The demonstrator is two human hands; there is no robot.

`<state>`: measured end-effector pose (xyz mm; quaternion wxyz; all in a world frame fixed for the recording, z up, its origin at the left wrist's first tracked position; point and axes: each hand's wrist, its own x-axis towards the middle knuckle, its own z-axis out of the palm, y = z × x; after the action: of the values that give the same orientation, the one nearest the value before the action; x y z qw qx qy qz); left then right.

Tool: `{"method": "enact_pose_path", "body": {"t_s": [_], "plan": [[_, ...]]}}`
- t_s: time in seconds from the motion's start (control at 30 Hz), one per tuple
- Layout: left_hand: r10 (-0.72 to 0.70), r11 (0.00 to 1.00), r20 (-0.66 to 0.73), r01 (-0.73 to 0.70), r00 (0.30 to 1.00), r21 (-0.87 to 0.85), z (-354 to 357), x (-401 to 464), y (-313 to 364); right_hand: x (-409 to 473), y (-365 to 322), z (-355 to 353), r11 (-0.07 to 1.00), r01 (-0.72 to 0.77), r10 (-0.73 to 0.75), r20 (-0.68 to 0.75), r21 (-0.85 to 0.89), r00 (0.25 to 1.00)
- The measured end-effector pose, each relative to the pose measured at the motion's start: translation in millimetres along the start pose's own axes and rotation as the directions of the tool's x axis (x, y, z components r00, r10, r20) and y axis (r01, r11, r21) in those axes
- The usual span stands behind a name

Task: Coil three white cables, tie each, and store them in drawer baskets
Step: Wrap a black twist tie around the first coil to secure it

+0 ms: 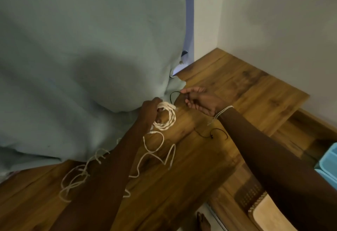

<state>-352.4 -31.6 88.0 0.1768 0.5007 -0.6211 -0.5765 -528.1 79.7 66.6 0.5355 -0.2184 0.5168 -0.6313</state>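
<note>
My left hand [150, 111] grips a coil of white cable [168, 116] just above the wooden table [228, 88]. From the coil a loose tail [155, 150] of the same cable trails over the table toward me. Another white cable [76, 179] lies tangled at the lower left, partly under my left forearm. My right hand [199, 100] hovers to the right of the coil and pinches one end of a thin black tie [173, 95], which loops toward the coil. A second black tie [212, 134] lies on the table below my right wrist.
A large pale green cloth [82, 57] hangs over the table's left and back. White walls meet in a corner at the right. A light blue basket [328, 165] shows at the right edge, with a woven seat [269, 212] below it.
</note>
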Motion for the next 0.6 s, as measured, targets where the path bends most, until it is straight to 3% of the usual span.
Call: {"method": "enact_pose_path", "body": {"t_s": [0.13, 0.27, 0.47, 0.6], "plan": [[0.006, 0.999, 0.112, -0.012, 0.994, 0.053, -5, -8, 5, 1, -15, 22, 0.986, 0.073, -0.074, -0.002, -0.149, 0.997], [0.038, 0.997, 0.074, -0.042, 0.997, 0.06, -18, -13, 14, -1, -20, 46, 0.91, 0.203, -0.217, 0.0, -0.361, 0.976], [0.02, 1.0, -0.01, -0.02, 1.0, -0.001, -43, -16, 15, -25, -23, 83, 0.674, 0.384, -0.337, 0.2, -0.631, 0.92], [-0.014, 0.996, -0.029, 0.011, 0.999, -0.085, -58, -17, 11, -43, -22, 106, 0.667, 0.447, -0.295, 0.34, -0.595, 0.893]]}}
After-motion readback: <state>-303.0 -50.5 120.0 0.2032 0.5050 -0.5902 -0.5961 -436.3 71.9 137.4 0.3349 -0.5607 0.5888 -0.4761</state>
